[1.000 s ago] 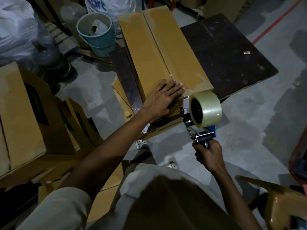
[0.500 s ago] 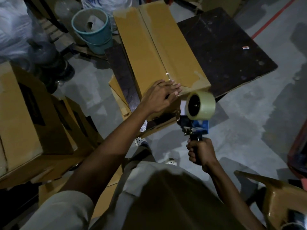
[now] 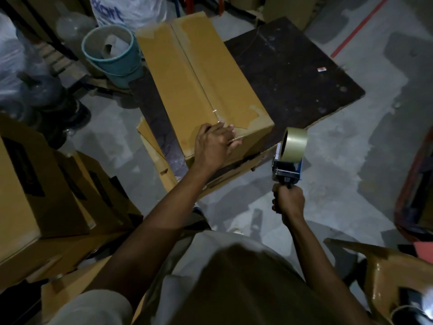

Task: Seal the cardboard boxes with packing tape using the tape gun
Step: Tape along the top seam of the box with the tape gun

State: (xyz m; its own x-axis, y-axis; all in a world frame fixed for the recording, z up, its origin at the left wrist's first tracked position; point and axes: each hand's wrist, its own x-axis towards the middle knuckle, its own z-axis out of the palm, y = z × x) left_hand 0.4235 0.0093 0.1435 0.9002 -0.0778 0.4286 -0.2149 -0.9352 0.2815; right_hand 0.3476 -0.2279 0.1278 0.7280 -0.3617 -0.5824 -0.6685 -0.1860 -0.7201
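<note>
While the left hand (image 3: pixel 216 146) presses flat on the near edge of the cardboard box (image 3: pixel 199 85) at centre frame, the right hand (image 3: pixel 289 201) grips the tape gun (image 3: pixel 287 168) lower right, clear of it.

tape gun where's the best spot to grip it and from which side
Grip the tape gun by the handle below its blue frame, from the near side, as the right hand grips it. The handle points toward the person; the tape roll at the far end should stay free.
</note>
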